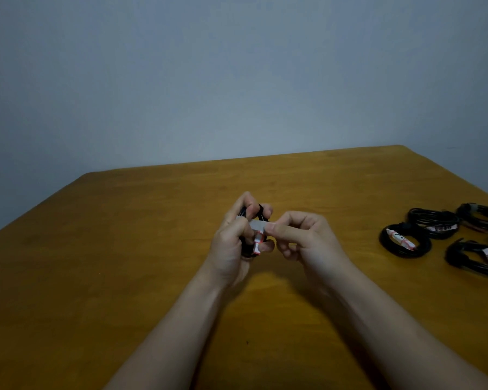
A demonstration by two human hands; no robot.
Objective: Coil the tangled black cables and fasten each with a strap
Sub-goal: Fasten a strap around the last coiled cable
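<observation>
Above the middle of the wooden table [124, 249], my left hand [234, 243] grips a small coil of black cable [260, 211], its fingers curled round the loops. A white strap with red marks [257, 243] wraps the coil. My right hand [302, 240] pinches the strap's free end between thumb and forefinger, right beside the left hand's fingertips. Most of the coil is hidden inside the left hand.
Several coiled black cables [404, 242], each bound with a white strap, lie in a group at the table's right edge. A plain grey wall [237, 80] stands behind the far table edge.
</observation>
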